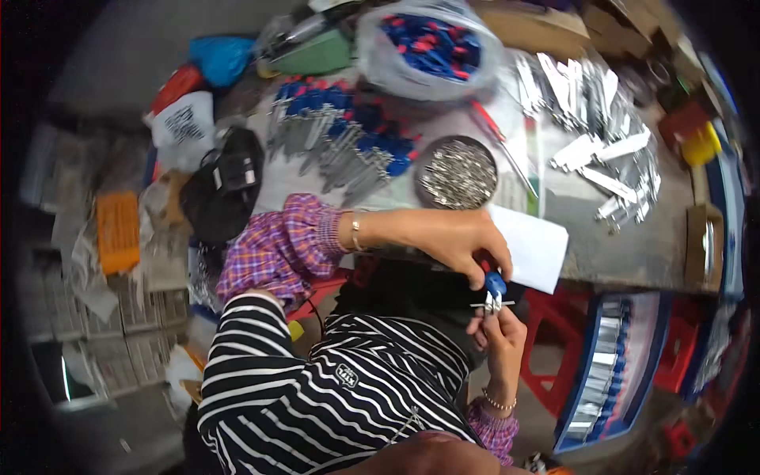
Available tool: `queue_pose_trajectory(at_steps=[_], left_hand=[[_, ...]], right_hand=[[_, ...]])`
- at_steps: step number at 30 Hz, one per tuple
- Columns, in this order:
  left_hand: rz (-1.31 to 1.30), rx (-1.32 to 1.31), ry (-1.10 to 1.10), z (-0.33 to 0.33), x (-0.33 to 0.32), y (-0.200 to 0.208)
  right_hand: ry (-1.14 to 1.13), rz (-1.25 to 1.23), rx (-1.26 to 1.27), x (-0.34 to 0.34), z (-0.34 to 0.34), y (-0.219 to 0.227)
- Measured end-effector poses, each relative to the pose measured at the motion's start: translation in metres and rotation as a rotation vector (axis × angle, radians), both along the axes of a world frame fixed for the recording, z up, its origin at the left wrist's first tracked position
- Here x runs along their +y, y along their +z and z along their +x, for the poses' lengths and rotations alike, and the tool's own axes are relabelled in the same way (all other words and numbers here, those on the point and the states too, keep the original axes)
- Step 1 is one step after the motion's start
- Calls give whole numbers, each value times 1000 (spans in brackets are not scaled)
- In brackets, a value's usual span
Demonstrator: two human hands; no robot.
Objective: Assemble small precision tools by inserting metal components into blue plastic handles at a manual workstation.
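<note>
- A bright blue bag (220,60) is pictured at upper left, beside a red bag (179,87).
- A white packet (187,129) bearing a black printed code is seen just below them.
- An orange packet (118,232) is shown at far left.
- A cardboard box (530,30) is glimpsed along the upper edge.
- A yellow object (701,145) is captured at far right.

A small dark patch (347,375) with a white outline and short white lettering sits on the front of the black-and-white striped shirt (412,348). A white package (184,127) at upper left bears blocky black print, and an orange packet (118,232) below it shows dark lines; both are too blurred to read.
</note>
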State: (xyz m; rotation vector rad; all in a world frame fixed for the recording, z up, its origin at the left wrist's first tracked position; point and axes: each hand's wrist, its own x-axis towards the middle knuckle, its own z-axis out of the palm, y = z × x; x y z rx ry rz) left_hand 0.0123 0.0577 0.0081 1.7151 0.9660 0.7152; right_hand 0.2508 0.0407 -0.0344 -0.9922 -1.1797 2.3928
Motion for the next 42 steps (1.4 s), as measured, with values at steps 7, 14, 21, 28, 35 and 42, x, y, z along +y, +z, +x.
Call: queue_pose_trajectory(at_steps=[7, 14, 21, 28, 35, 42], left_hand=[[192, 48, 18, 9, -17, -4], [51, 53, 32, 1, -30, -19], [-74, 116, 93, 7, -38, -19], [22, 150, 90, 14, -34, -19], [-68, 160, 189, 17, -35, -19], [-165, 188, 87, 13, -26, -15]], right_hand=[[-17, -3, -10, 2, 2, 1], [150, -122, -90, 8, -3, 5], [189, -241, 18, 6, -8, -2], [195, -258, 51, 8, 1, -7], [181, -241, 78, 10, 5, -13], [207, -224, 74, 7, 5, -16]])
